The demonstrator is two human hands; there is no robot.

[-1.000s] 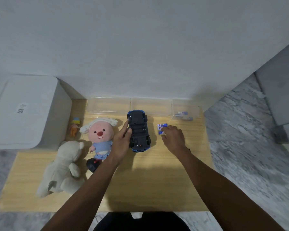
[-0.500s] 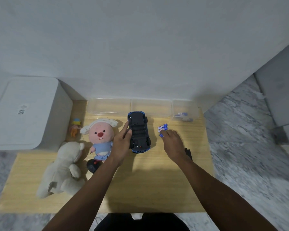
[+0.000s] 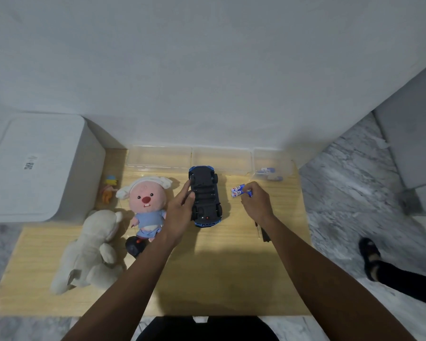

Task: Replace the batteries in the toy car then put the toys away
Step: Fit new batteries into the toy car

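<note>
Mid-bench the toy car (image 3: pixel 205 196) lies belly-up, battery bay open, left hand (image 3: pixel 180 209) steadying its side – right hand (image 3: pixel 256 201) pinching a fresh battery (image 3: pixel 249 192), so swapping's underway, plushies (image 3: pixel 146 202) not stowed yet.

Both forearms are bare, no sleeves, watch or rings showing on the left hand (image 3: pixel 178 212) or right hand (image 3: pixel 256 201), above dark clothing at the lower edge.
</note>
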